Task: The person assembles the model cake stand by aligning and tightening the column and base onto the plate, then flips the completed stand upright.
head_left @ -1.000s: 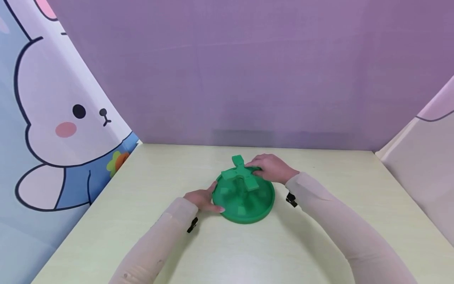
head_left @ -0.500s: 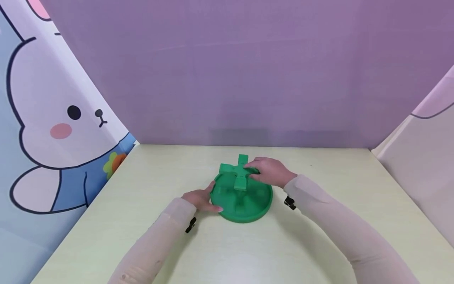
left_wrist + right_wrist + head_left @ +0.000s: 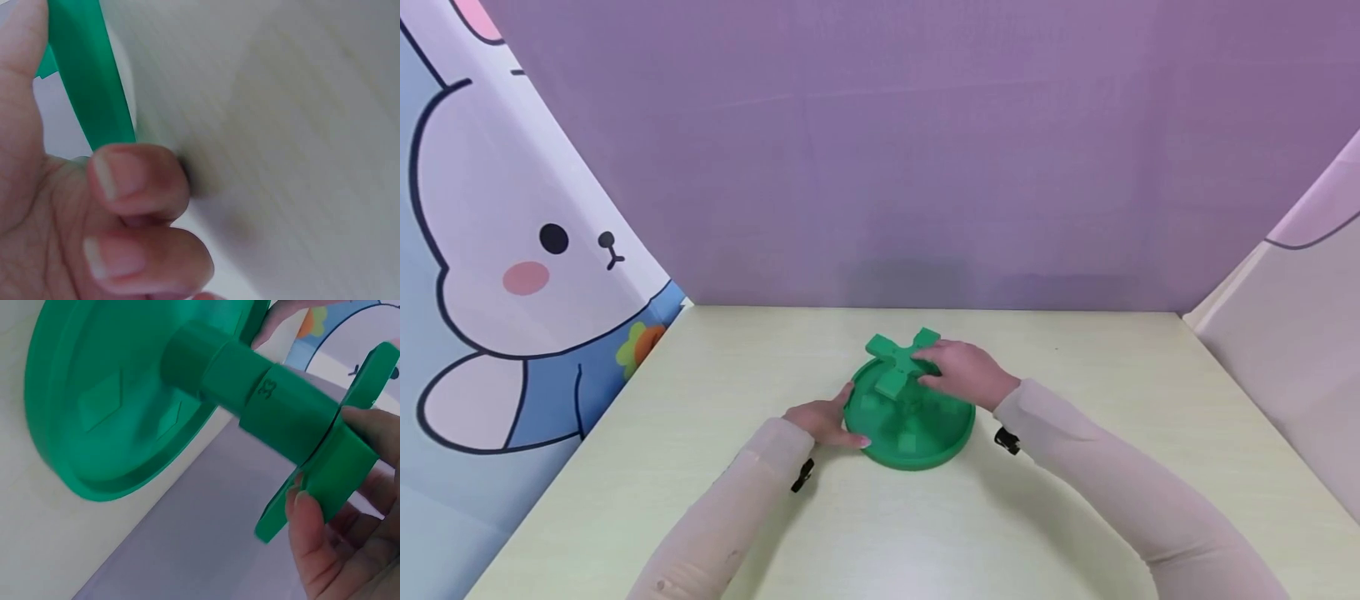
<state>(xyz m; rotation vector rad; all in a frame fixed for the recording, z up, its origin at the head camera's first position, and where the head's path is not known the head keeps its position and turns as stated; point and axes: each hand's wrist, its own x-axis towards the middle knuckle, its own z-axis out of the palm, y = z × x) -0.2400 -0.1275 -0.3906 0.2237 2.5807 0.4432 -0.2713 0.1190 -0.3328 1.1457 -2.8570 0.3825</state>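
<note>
A green round base [image 3: 913, 461] with a raised rim lies on the table. From its middle rises a stepped green post [image 3: 234, 375], marked with dark figures in the right wrist view. A green cross-shaped piece [image 3: 892, 382] with flat arms sits on top of the post. My right hand [image 3: 967, 373] pinches one arm of the cross between thumb and fingers. At the base's left side, my left hand [image 3: 822, 422] holds the rim, thumb and index finger spread along it. In the left wrist view, the other fingers [image 3: 140, 175] are curled by the rim.
The pale wooden table [image 3: 985, 533] ends at a purple cloth backdrop [image 3: 880, 167]. A rabbit-print cloth [image 3: 497, 250] hangs on the left, and a pale cloth [image 3: 1300, 333] on the right. A black strap end [image 3: 1007, 439] shows under the right wrist.
The cross-shaped piece has turned clockwise on the post, seen from above. My right hand has moved slightly down and closer with the arm it pinches. My left hand stays on the rim.
</note>
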